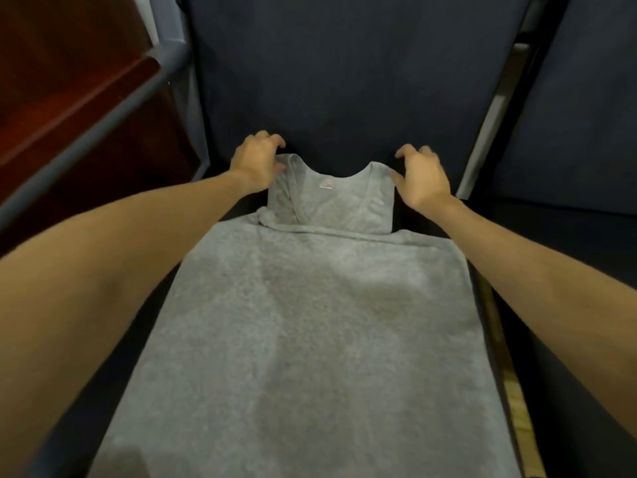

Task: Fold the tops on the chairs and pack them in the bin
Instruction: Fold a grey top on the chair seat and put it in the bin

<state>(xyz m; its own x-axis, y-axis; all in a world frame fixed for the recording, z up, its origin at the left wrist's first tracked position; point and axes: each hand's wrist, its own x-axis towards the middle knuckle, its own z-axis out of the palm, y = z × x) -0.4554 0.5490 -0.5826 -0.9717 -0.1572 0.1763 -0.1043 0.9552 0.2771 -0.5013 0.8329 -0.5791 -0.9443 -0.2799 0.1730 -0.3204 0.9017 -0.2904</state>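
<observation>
Grey sleeveless top (303, 322) laid flat on the dark chair seat (537, 243), neckline toward the backrest. Left hand (256, 163) and right hand (422, 181), fingers curled, apparently pinch its shoulder straps; blur obscures contact.

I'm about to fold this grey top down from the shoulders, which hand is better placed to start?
Probably left. The left hand already touches the grey top at its shoulder strap, while the right hand hovers spread beside the other strap.
</observation>
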